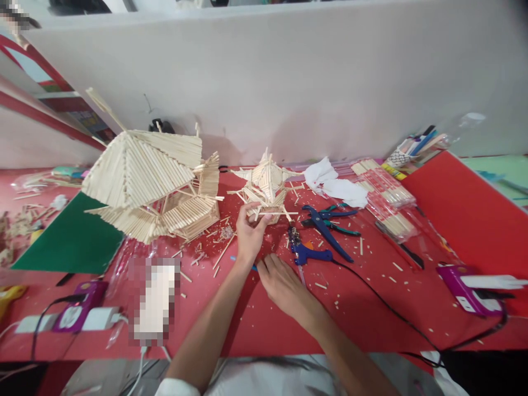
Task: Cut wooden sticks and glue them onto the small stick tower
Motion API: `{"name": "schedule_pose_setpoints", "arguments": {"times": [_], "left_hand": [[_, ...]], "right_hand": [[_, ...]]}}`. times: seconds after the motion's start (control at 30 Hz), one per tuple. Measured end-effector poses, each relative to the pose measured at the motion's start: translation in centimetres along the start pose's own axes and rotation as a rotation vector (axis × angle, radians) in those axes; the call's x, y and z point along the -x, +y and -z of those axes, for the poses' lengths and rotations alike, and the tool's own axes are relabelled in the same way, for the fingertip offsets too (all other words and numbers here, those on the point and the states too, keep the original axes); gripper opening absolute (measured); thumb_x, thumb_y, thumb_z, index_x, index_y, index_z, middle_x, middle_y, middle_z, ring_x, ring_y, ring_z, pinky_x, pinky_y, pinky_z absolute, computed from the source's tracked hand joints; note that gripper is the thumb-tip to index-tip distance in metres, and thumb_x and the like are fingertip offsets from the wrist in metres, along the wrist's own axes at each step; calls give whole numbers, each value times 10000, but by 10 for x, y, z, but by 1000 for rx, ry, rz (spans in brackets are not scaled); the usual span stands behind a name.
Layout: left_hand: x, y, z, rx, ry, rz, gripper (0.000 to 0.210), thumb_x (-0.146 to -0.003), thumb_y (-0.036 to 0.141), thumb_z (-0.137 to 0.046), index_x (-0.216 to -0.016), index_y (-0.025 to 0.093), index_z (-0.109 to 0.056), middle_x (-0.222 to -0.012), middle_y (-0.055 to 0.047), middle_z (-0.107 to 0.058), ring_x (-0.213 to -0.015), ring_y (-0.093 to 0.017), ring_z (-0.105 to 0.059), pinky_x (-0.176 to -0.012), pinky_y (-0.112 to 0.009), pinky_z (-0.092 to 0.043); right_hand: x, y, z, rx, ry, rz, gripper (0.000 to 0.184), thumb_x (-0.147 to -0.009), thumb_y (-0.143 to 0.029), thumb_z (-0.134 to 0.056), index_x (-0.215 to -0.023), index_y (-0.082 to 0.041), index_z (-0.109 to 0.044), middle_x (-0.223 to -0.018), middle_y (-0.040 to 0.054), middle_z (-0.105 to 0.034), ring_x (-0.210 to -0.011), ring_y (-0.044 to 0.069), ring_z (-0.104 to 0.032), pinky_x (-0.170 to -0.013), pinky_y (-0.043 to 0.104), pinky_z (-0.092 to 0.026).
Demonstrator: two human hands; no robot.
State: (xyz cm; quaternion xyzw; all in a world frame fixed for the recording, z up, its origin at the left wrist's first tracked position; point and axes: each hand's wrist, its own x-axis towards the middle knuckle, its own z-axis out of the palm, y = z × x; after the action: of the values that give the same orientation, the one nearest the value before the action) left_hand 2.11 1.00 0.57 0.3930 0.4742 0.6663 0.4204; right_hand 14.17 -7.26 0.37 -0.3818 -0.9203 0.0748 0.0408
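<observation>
A small pagoda-like model (270,179) of thin wooden sticks stands near the middle of the red table. My left hand (249,236) grips its lower front, thumb and fingers curled at the base. A loose-looking stick (284,213) crosses the front by the thumb; whether it is attached I cannot tell. My right hand (284,280) rests lower on the table with fingers curled in. A thin blue object (254,268) shows at its fingertips, mostly hidden. Just right of the hands lies a blue glue gun (311,253), its nozzle pointing up toward the model.
A larger stick model (152,170) stands at left, over a green board (74,236). Blue cutters (328,234), packs of sticks (383,190) and white tissue (336,184) lie right. The black cord (383,297) crosses the table (363,330). A purple power strip (466,289) sits far right.
</observation>
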Motion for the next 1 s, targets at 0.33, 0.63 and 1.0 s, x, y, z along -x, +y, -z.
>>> {"name": "schedule_pose_setpoints", "arguments": {"times": [0.33, 0.63, 1.0], "left_hand": [[1, 4, -2, 9, 23, -4, 392, -787, 313, -783, -1112, 227, -581, -929, -37, -758, -883, -225, -761, -804, -359, -604], [0, 5, -2, -59, 49, -31, 384, -782, 347, -792, -1088, 233, -591, -844, 1, -734, -796, -198, -750, -749, -340, -606], [-1, 4, -2, -16, 31, -5, 445, -774, 368, -810, -1128, 234, -576, -919, -33, -764, -899, -236, -769, -829, -388, -611]], "right_hand": [[-6, 14, 30, -92, -170, -143, 312, -1081, -320, -439, -1327, -187, -578, -794, 86, -740, -719, 247, -721, -633, 292, -449], [-7, 15, 31, -65, -100, -110, 285, -993, -59, -393, -1180, -141, -592, -1047, 149, -720, -915, 267, -707, -690, 324, -463], [-15, 30, 35, -64, -145, -296, 336, -1101, -345, -354, -1291, -210, -596, -889, 104, -785, -796, 249, -769, -654, 274, -466]]}}
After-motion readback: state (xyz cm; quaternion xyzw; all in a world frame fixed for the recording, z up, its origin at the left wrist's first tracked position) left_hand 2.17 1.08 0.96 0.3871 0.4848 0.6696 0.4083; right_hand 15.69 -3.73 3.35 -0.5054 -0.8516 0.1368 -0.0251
